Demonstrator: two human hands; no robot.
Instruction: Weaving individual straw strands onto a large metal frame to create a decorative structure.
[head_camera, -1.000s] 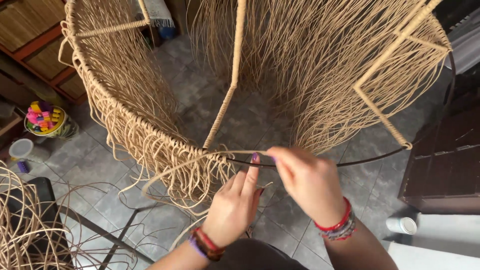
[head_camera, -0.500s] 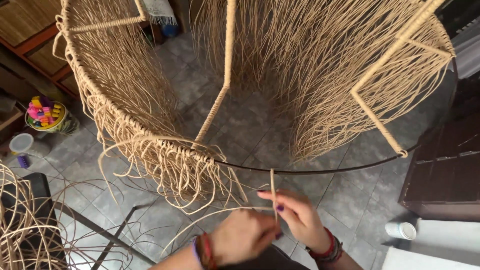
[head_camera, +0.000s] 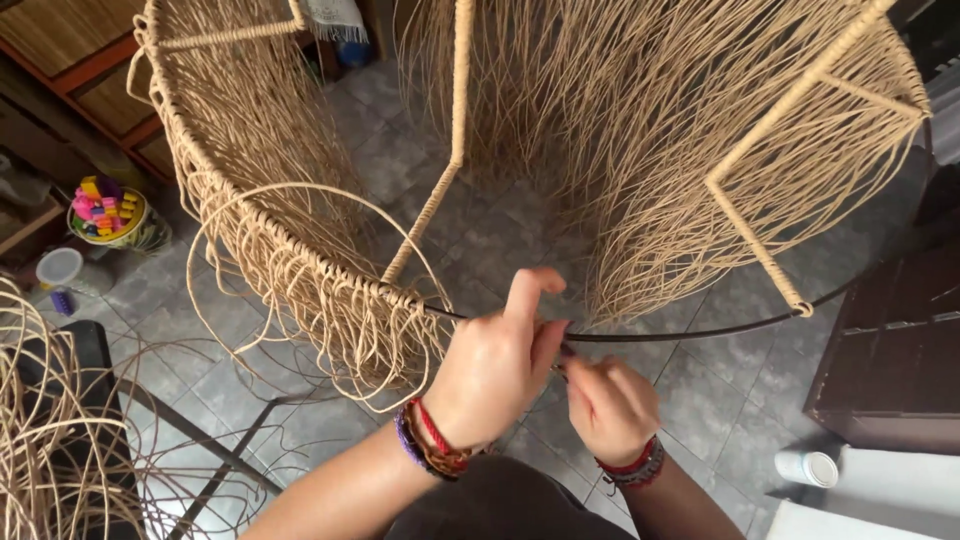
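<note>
A large round metal frame (head_camera: 700, 328) stands before me, its uprights wrapped in tan cord and its sides hung with woven rattan-like strands (head_camera: 300, 270). My left hand (head_camera: 495, 370) is at the bare dark ring, fingers pinched on a tan strand that loops out in a wide arc (head_camera: 215, 215) to the left. My right hand (head_camera: 610, 400) sits just below and right of it, fingers closed on the same strand near the ring. Both wrists wear beaded bracelets.
A loose bundle of tan strands (head_camera: 50, 440) lies at lower left over a dark metal stand (head_camera: 215, 450). A bowl of coloured pieces (head_camera: 105, 210) and a small white cup (head_camera: 58, 268) sit on the tiled floor. A dark wooden cabinet (head_camera: 890, 350) stands at right.
Both hands pulled down and back from the ring, then rose to it again. The strand now forms a wide loop at left.
</note>
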